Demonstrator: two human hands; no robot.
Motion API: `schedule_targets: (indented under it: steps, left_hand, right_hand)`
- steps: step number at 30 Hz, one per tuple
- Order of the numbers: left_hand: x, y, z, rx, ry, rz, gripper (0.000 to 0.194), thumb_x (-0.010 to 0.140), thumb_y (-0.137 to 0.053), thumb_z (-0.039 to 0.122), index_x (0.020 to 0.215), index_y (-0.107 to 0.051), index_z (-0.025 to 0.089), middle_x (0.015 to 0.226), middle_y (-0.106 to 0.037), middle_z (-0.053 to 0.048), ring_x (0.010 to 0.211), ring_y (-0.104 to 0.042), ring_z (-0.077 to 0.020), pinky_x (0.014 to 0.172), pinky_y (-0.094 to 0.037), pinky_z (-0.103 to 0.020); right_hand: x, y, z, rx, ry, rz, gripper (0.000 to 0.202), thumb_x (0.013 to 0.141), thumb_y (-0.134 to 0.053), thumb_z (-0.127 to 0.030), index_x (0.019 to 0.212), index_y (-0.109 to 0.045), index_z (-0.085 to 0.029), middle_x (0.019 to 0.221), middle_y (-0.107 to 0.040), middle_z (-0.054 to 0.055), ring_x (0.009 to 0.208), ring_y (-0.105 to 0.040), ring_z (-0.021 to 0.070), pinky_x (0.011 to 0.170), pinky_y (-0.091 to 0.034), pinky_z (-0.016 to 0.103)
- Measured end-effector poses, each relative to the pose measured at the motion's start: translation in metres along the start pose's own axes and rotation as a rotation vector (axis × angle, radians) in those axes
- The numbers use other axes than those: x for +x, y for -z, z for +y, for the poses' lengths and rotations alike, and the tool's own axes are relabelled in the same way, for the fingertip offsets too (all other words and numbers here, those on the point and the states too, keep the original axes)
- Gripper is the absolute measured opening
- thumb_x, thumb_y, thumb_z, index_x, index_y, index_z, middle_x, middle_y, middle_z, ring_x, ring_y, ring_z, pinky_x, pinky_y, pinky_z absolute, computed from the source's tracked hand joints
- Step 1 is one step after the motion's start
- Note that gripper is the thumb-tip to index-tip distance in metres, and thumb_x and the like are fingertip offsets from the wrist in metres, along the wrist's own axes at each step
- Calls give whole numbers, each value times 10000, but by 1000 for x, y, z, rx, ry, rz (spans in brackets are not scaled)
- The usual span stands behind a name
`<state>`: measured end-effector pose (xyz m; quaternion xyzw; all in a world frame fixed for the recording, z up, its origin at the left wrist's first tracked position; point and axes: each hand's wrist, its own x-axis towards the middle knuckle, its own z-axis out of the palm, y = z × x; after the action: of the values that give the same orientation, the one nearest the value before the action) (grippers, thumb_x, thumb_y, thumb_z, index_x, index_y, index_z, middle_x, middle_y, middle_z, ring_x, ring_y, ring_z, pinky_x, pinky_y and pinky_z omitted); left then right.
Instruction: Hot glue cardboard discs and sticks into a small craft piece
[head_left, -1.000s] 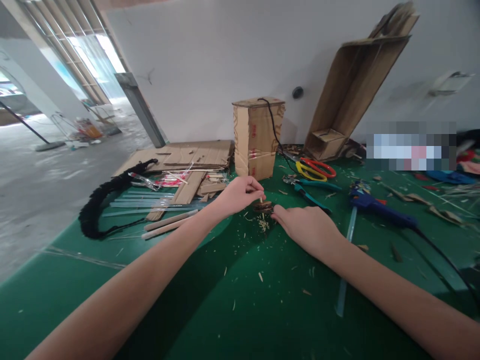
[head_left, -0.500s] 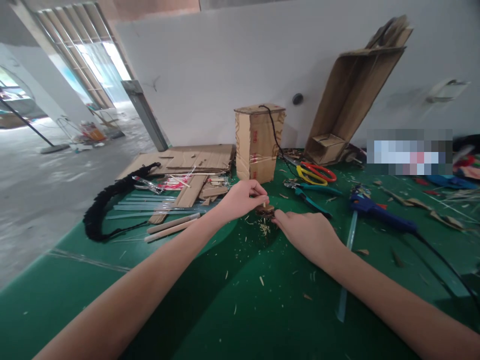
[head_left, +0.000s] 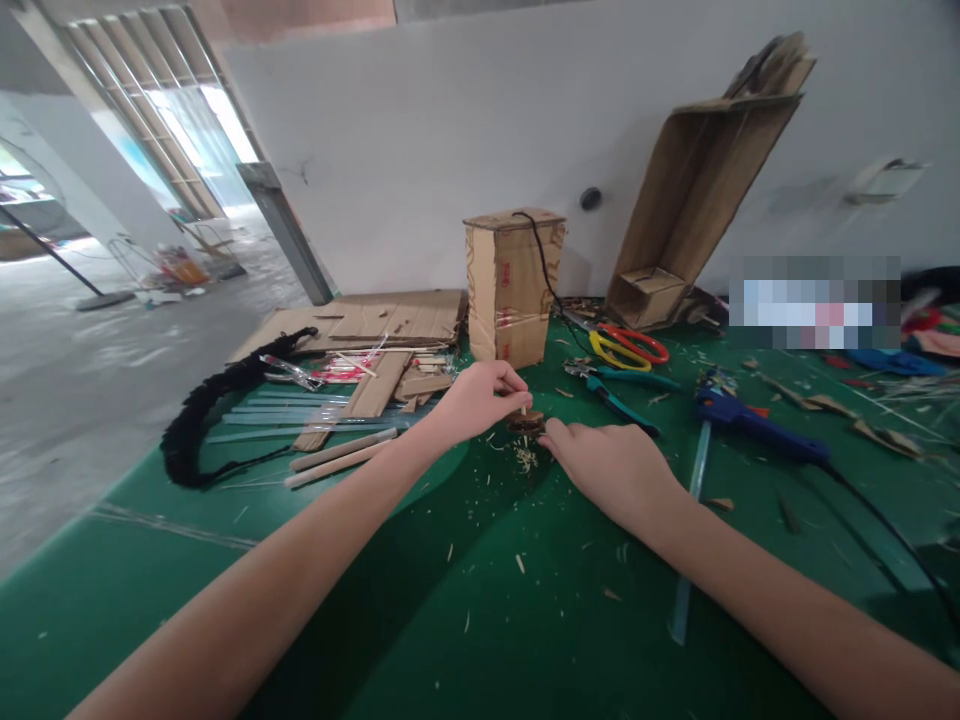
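Near the middle of the green table, my left hand (head_left: 487,400) pinches a short pale stick (head_left: 525,408) between thumb and fingertips. The stick stands upright on a small brown piece (head_left: 526,423). From the right, my right hand (head_left: 607,460) has its fingers closed at that piece's right edge; the fingertips are partly hidden. Pale shavings (head_left: 526,458) lie just below the piece. Behind my hands stands a cardboard box (head_left: 517,290) with a black cord over its top.
Pliers (head_left: 615,385), scissors (head_left: 630,348) and a blue glue gun (head_left: 757,425) lie right. Clear glue sticks (head_left: 262,412), wooden rods (head_left: 337,462), cardboard sheets (head_left: 397,318) and a black fuzzy strip (head_left: 187,430) are left. A tall cardboard structure (head_left: 705,190) leans on the wall.
The whole view has shifted slightly, so things appear a little further left. Both hands keep nearly the same pose around the brown piece and the stick.
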<state>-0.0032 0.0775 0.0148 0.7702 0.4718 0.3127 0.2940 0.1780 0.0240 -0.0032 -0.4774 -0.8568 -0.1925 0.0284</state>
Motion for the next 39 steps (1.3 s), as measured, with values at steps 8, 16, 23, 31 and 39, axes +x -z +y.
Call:
schedule_targets:
  steps: [8,16,23,31,39]
  left_hand:
    - [0,-1,-1,16,13,14,157,709,-579,307,747,-587,155,750,-668,-50,703,-610,-139,595,-452,-246]
    - [-1,1,2,-57,39,-51,158,737,-545,296,810,-585,162,806,-682,-61,739,-627,-148,609,-462,-248]
    - [-1,1,1,-114,40,-101,136,757,-520,285,824,-554,172,846,-685,-63,794,-630,-151,652,-469,-257]
    - [-1,2,-1,-141,56,-140,155,774,-502,283,862,-535,159,894,-678,-85,837,-623,-152,674,-469,-259]
    - [-1,2,-4,-187,53,-171,174,788,-480,268,911,-515,150,921,-674,-90,824,-622,-149,673,-463,-266]
  right_hand:
    - [3,2,-1,4,52,-57,269,884,-321,-335,794,-530,-192,516,-602,24,441,-565,157,411,-153,241]
    - [-1,1,6,-49,1,-32,366,901,-231,-380,802,-539,-210,519,-606,17,441,-559,166,416,-165,240]
    - [3,-2,8,-32,34,-42,335,897,-260,-381,793,-524,-203,531,-611,19,443,-557,144,423,-124,235]
    - [-1,-1,6,-16,13,-30,341,902,-244,-375,796,-525,-213,579,-634,6,467,-575,153,420,-124,243]
    - [3,-1,9,-11,82,-97,306,889,-287,-401,830,-528,-222,580,-631,5,460,-568,138,424,-143,245]
